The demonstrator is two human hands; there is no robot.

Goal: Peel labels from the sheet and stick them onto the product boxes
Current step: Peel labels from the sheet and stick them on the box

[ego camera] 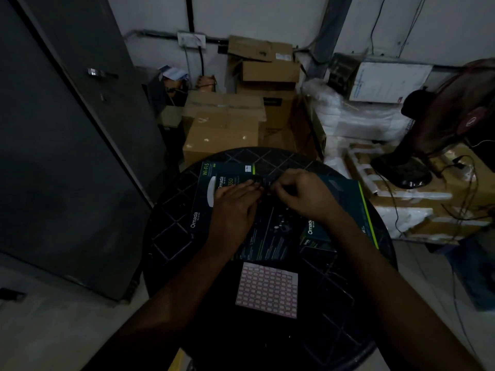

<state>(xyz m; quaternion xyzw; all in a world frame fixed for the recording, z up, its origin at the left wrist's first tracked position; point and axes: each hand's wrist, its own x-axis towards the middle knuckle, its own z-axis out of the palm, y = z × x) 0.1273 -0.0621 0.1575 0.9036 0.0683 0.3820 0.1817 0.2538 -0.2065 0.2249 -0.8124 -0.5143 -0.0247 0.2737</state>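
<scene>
A white label sheet [267,289] with a pink grid lies flat on the near part of a round dark table [171,228]. Beyond it lie dark Omada product boxes: one on the left [203,202], one in the middle [270,236] under my hands, one on the right [356,207]. My left hand [232,210] rests flat on the box with straight fingers. My right hand [302,195] has its fingers curled, fingertips meeting the left fingertips on the box top. Whatever they pinch is too small and dark to make out.
Brown cardboard cartons [222,129] are stacked behind the table. A grey metal cabinet [67,156] stands at the left. At the right, a dark fan [434,129] sits on wrapped packages with loose cables [466,194]. The room is dim.
</scene>
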